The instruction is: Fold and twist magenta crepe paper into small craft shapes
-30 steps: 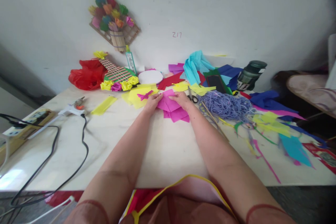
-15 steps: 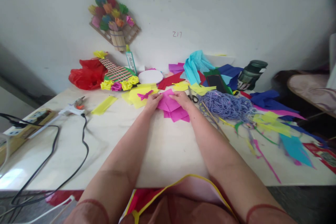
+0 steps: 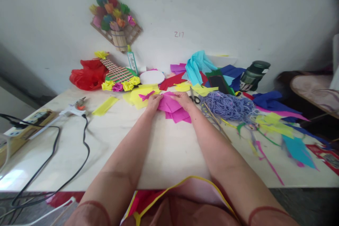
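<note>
A sheet of magenta crepe paper (image 3: 170, 104) is stretched between my hands over the middle of the table. My left hand (image 3: 154, 102) pinches its left edge, while my right hand (image 3: 183, 99) grips its upper right side. More magenta crepe paper (image 3: 181, 116) lies just below the held sheet. Beside my left hand, a small twisted magenta piece (image 3: 146, 95) rests on yellow crepe paper (image 3: 136, 99). Black-handled scissors (image 3: 195, 99) lie immediately right of my right hand, partly hidden by it.
A tangled heap of purple yarn (image 3: 229, 106) spreads at the right, near a dark green bottle (image 3: 254, 76). On the left lie a glue gun (image 3: 74, 109), its black cable (image 3: 86, 141) and a power strip (image 3: 31, 125). A decorated stick guitar (image 3: 119, 72) leans at the back.
Both hands stay almost in place. The magenta sheet's upper edge has dipped and bunched slightly between my fingers, and my right fingers have shifted a little.
</note>
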`<state>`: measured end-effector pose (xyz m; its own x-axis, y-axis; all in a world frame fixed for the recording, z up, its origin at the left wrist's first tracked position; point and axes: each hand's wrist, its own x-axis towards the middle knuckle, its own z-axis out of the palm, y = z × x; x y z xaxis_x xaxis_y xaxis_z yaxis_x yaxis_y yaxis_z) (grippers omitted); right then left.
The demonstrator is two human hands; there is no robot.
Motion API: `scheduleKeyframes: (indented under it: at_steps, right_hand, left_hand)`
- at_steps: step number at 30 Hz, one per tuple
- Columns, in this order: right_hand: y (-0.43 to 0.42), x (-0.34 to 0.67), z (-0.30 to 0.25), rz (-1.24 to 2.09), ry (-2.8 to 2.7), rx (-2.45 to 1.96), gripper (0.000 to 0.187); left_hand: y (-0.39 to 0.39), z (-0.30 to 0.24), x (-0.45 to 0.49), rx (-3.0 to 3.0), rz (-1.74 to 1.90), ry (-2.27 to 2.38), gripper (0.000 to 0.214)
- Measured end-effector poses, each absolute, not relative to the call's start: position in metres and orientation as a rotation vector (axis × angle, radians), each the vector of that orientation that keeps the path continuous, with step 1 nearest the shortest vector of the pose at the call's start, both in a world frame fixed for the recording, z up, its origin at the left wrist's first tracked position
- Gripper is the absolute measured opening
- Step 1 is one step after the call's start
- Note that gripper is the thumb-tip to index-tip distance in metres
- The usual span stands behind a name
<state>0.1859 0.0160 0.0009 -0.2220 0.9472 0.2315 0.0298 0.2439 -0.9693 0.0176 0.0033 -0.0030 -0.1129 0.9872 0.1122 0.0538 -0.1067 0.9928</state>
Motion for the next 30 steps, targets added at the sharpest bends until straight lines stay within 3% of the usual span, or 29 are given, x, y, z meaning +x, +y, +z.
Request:
scheduleKeyframes:
  at_steps: [14, 30]
  right_hand:
    - [0.0175, 0.1877, 0.0006, 1.096, -1.684, -0.87, 0.022]
    - [0.0186, 0.186, 0.0009, 0.948, -1.838, -0.947, 0.025]
  left_hand:
    - [0.0027, -0.0039, 0.0163, 1.241, 1.372, 1.185, 0.026]
    - [0.008, -0.0098, 0.0135, 1.233, 1.391, 1.139, 0.03]
